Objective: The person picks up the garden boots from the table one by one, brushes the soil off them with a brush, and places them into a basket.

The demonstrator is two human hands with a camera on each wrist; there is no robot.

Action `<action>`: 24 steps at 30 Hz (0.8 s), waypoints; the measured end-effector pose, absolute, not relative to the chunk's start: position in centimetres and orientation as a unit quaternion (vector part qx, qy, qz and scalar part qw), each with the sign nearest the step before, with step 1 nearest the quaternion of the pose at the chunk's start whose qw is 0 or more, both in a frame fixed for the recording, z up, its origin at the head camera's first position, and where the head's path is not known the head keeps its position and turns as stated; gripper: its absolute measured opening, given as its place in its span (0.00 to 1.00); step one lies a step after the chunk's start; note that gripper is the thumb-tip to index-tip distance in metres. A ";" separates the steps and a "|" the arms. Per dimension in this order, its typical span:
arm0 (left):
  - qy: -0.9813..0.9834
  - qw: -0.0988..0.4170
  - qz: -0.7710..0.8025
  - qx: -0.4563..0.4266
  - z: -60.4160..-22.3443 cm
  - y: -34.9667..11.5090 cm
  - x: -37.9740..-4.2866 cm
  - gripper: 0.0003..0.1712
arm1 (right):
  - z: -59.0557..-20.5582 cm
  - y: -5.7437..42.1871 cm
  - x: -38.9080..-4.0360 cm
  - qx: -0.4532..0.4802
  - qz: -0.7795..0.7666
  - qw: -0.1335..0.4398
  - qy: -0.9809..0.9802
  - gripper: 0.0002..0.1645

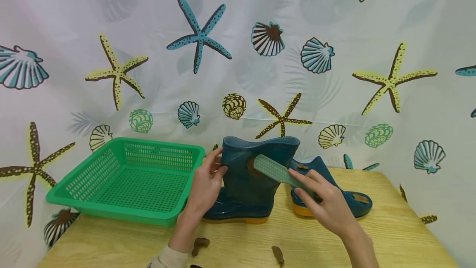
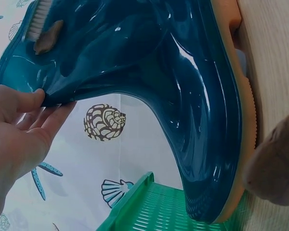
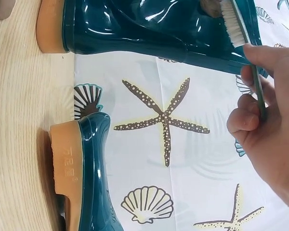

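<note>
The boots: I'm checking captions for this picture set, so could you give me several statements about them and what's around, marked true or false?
1. The right hand holds a brush. True.
2. The left hand is inside the basket. False: it pinches the upper part of the boot nearer the basket.
3. Both boots have orange soles. True.
4. The basket is red. False: it is green.
5. Brown lumps lie on the table. True.

Free air above the nearer boot (image 1: pixel 239 185), in the way green basket (image 1: pixel 111 211) left, second boot (image 3: pixel 91 173) right
</note>
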State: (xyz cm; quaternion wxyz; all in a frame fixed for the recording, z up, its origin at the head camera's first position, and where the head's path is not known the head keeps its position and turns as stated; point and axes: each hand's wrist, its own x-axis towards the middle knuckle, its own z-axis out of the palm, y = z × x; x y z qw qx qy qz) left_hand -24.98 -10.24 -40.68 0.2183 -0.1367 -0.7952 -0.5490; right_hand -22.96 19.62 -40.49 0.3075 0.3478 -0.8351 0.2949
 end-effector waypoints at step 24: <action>-0.794 0.205 -0.556 -0.135 -40.3 -10.5 -24.9 0.27 | -40.3 19.7 -22.9 0.372 0.278 0.313 -0.828 0.34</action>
